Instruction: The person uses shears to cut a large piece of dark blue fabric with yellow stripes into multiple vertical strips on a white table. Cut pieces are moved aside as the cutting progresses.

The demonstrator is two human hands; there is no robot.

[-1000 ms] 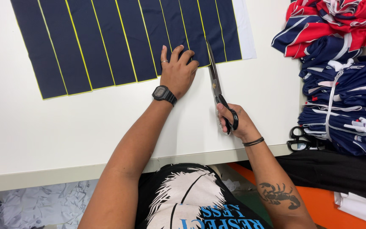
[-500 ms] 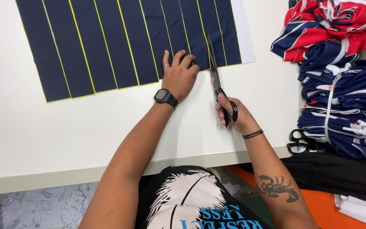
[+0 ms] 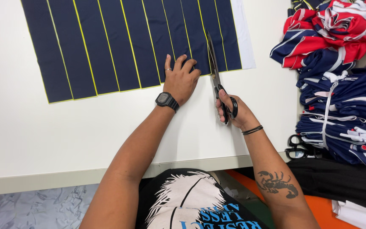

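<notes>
Navy cloth [image 3: 119, 46] with yellow lines lies flat on white table [image 3: 43, 135]. Left hand [image 3: 182, 80] pressed flat on cloth's near edge, fingers spread, grasping nothing. Right hand [image 3: 234, 112] clenched through handles of scissors [image 3: 217, 80]; blades lie along a yellow line, just beside left hand. Folded garments [image 3: 339, 106] stacked at right, spare black scissors [image 3: 298, 146] beside them.

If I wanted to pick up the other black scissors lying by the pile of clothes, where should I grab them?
Grab the spare scissors by their two black loops, coming from the table's near edge. Only the loops show; the blades seem tucked under the folded clothes, so the handles are probably the safe part. Slide them out gently towards you. The right hand holds the other scissors by the loops too.
</notes>
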